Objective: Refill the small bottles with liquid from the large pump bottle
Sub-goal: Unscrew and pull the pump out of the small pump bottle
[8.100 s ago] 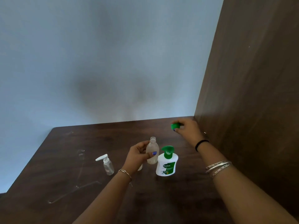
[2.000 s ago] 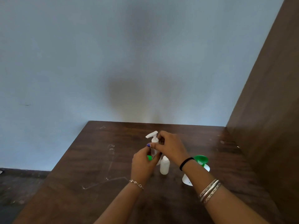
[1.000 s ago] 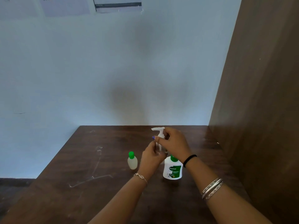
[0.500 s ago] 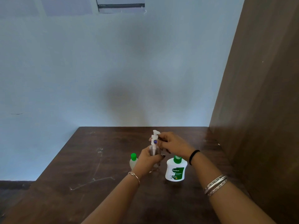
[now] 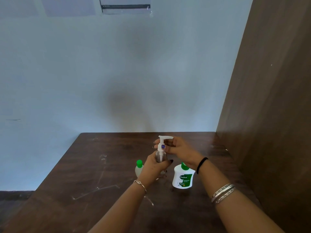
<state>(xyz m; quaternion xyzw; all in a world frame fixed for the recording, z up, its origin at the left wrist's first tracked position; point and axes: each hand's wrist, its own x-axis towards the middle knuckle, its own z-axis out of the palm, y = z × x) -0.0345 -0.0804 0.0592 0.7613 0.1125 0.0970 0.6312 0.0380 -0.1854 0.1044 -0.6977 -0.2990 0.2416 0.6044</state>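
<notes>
Hands meet above the middle of the dark wooden bench (image 5: 94, 167), both working on one small clear bottle (image 5: 160, 157). The left hand (image 5: 155, 166) wraps its fingers and thumb around the body of this bottle and holds it upright. The right hand (image 5: 179, 148) sits just above and to the right of the left, pinching the collar of the white pump top (image 5: 162, 142) between thumb and fingers; the pump's spout points right, over the back of the right hand's fingers. Whether the collar is fully seated on the bottle neck cannot be told.

Just left of the left hand, partly hidden behind it, a second small bottle (image 5: 138, 169) with a green cap stands upright on the bench. Directly below the right wrist stands the large white bottle (image 5: 183, 179) with a green and white label; its green top is mostly covered by the wrist, so its shape cannot be made out.

A thin bracelet (image 5: 140, 184) circles the left wrist. A black band (image 5: 202, 164) and silver bangles (image 5: 223, 193) ring the right forearm. To the right of the right arm rises a brown wooden panel (image 5: 269, 115); beyond both hands is a pale blue wall (image 5: 101, 73) with papers (image 5: 125, 5) fixed near its top.
</notes>
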